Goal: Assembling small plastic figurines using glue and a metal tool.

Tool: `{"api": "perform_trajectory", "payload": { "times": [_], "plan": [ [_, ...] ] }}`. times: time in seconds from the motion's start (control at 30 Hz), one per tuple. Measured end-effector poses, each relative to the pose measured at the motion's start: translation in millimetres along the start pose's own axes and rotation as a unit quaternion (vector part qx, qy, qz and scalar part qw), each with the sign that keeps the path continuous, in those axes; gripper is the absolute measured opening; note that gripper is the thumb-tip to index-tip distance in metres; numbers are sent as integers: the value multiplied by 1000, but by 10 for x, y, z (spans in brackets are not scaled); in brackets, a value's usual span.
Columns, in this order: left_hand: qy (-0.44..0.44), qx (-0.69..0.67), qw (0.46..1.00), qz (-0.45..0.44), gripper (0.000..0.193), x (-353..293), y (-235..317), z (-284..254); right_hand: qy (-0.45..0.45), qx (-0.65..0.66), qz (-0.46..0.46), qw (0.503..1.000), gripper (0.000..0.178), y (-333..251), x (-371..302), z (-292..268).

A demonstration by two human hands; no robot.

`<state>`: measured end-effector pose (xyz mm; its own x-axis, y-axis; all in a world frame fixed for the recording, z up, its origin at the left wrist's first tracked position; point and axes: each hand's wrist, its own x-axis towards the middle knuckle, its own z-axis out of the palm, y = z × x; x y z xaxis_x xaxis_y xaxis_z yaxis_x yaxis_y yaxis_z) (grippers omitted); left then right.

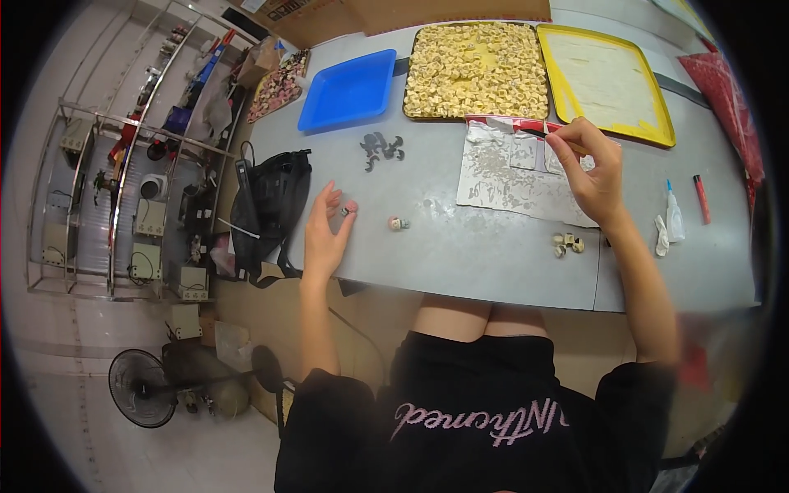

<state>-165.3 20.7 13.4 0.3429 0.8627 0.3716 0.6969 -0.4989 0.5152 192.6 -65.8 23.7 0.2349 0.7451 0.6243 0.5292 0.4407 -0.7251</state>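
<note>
Evidently, your left hand (325,228) has its thumb and fingertips nearly closed around a small pink piece (351,205), just above the table (460,267), seemingly pinched lightly to leave most of it exposed. Your right hand (588,168) is drawn into a tight pinch on a thin dark tool (532,131), its tip over the white-smeared sheet (486,191); that pen-like hold presumably serves fine control. Between your hands, a small figure (399,223) lies untouched. Farther out, dark curved pieces (381,148) lie loose near the blue tray (348,89), while small yellow pieces (477,57) fill a tray behind the sheet, probably set back to spare elbow room
</note>
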Motion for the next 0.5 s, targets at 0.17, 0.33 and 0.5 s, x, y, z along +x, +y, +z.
{"api": "perform_trajectory", "payload": {
  "times": [0.17,0.33,0.5],
  "plan": [
    [-102,31,994,18,30,54,-129,-78,4,14,0,1000,8,0,5,27],
    [-16,-302,950,-75,25,108,32,13,11,38,15,999,8,-8,20,33],
    [-161,-616,761,-130,30,213,883,280,13,119,67,990,8,-112,-5,-19]
  ]
}}
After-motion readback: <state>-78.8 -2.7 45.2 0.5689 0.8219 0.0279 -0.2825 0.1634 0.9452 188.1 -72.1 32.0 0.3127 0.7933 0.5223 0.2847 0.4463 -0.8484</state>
